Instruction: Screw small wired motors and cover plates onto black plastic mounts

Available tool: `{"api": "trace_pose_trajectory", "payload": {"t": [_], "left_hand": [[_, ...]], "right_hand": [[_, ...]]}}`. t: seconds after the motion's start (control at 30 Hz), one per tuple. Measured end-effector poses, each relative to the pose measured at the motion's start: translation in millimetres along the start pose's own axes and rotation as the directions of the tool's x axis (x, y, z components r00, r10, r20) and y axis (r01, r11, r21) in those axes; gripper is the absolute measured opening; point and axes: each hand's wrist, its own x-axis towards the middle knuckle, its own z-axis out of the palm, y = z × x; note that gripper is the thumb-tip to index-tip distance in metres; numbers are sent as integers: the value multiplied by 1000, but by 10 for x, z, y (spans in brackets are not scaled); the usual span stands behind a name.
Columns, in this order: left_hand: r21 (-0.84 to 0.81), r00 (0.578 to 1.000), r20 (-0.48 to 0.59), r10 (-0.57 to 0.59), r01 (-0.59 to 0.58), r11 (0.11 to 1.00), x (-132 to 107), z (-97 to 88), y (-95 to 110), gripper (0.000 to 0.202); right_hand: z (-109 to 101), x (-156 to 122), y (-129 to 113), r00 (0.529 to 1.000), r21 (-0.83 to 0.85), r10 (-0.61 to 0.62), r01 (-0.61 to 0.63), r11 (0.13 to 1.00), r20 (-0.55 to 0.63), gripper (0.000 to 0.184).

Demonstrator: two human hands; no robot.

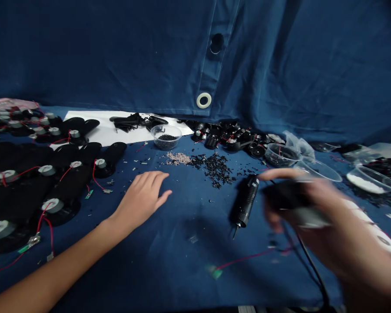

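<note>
My left hand (143,198) lies flat on the blue cloth, fingers stretched toward a small heap of pale screws (179,158) and a pile of black bits (217,167). My right hand (299,204) is blurred by motion and is wrapped round a black part with a grey underside (288,198); a red wire (247,258) with a small green board trails below it. A black electric screwdriver (246,204) lies on the cloth just left of that hand, tip toward me.
Rows of black shells with grey motors and red wires (52,174) fill the left. A clear bowl of dark screws (166,136), more black parts (234,137), clear cups (280,154) and plastic bags stand at the back and right. A blue curtain (195,56) hangs behind.
</note>
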Motion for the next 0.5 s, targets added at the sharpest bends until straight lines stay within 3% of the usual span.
{"api": "trace_pose_trajectory", "payload": {"t": [0.03, 0.1, 0.13, 0.23, 0.3, 0.37, 0.5], "left_hand": [[-65, 998, -36, 61, -63, 996, 5, -30, 51, 45], [-195, 981, -83, 176, -189, 962, 0, -72, 151, 58], [-257, 975, -87, 204, -220, 941, -9, -79, 195, 64], [-394, 989, -36, 146, -148, 907, -45, -53, 267, 74], [-423, 995, 15, 96, -80, 902, -57, -25, 267, 67], [-410, 993, 49, 106, -77, 909, -52, -10, 247, 56], [-310, 986, 80, 148, -116, 944, -15, -2, 209, 46]], "right_hand": [[243, 164, -64, 986, 149, 83, -104, 983, 144, 46], [711, 466, -102, 905, 200, 192, -283, 938, 380, 46], [912, 586, -78, 870, 211, 216, -336, 918, 444, 48], [1313, 801, 83, 742, 226, 303, -520, 824, 598, 61], [1420, 849, 181, 686, 240, 336, -600, 763, 646, 67], [1440, 858, 235, 666, 258, 345, -633, 730, 661, 69], [1382, 874, 276, 633, 235, 300, -620, 749, 713, 76]]}}
